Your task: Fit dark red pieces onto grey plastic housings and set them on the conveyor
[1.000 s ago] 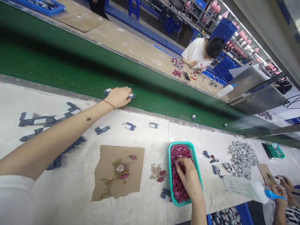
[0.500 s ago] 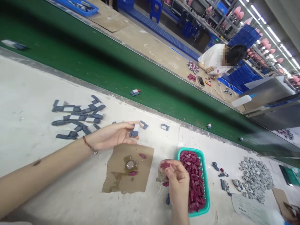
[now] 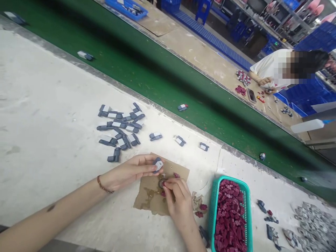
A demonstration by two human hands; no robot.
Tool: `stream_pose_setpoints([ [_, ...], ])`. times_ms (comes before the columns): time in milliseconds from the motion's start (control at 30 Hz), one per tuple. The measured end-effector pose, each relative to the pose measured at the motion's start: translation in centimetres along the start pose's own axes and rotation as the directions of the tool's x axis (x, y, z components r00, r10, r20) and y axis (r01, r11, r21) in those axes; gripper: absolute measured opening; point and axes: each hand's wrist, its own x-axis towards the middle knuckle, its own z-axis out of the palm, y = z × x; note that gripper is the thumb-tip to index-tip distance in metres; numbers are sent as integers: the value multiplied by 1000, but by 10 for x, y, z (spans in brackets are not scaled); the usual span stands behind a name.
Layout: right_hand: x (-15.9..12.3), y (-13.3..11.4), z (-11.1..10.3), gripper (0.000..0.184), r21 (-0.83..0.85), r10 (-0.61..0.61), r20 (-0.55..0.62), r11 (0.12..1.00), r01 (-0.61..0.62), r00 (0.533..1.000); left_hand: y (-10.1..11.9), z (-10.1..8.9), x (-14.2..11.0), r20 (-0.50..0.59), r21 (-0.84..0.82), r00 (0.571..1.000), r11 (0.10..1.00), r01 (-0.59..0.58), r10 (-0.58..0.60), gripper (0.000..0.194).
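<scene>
My left hand (image 3: 138, 169) is closed around a small grey-and-dark-blue plastic part (image 3: 158, 165), holding it above the top edge of a brown cardboard sheet (image 3: 147, 185). Between the thumb and fingertips of my right hand (image 3: 180, 197) is a small maroon piece (image 3: 164, 183), mostly covered by the fingers. The pinch is over a small round dish (image 3: 160, 182) on the cardboard, partly hidden; whether the piece touches it I cannot tell. Wet stains mark the sheet. Another maroon piece (image 3: 176, 175) lies near its right edge. A green basket (image 3: 212, 210) full of maroon pieces stands to the right.
Several grey-and-blue parts (image 3: 119, 124) lie grouped at upper left on the white table (image 3: 52, 115). A green conveyor belt (image 3: 147, 80) runs behind, carrying scattered parts. Grey pieces (image 3: 315, 220) are heaped at far right. Across the belt sits a co-worker (image 3: 273, 66).
My right hand has moved left from beside the basket to the dish, carrying the maroon piece. My left hand has turned its part and come closer to it. The camera view has shifted.
</scene>
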Motion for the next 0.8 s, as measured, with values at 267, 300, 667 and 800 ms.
stream_pose_setpoints([
  [267,-3,-2,3,24,-150,-29,66,988,39,997,-7,-2,3,69,292,993,950,-113,97,30],
  [300,-3,-2,3,24,-167,-26,68,985,37,997,-8,-2,3,82,318,991,939,-128,108,31],
  [667,-3,-4,3,25,-215,7,120,976,19,993,-25,0,-1,50,520,946,801,-298,320,28],
  [800,-1,-4,2,27,-193,-36,135,979,62,990,-21,2,-2,52,535,944,789,-301,324,36],
])
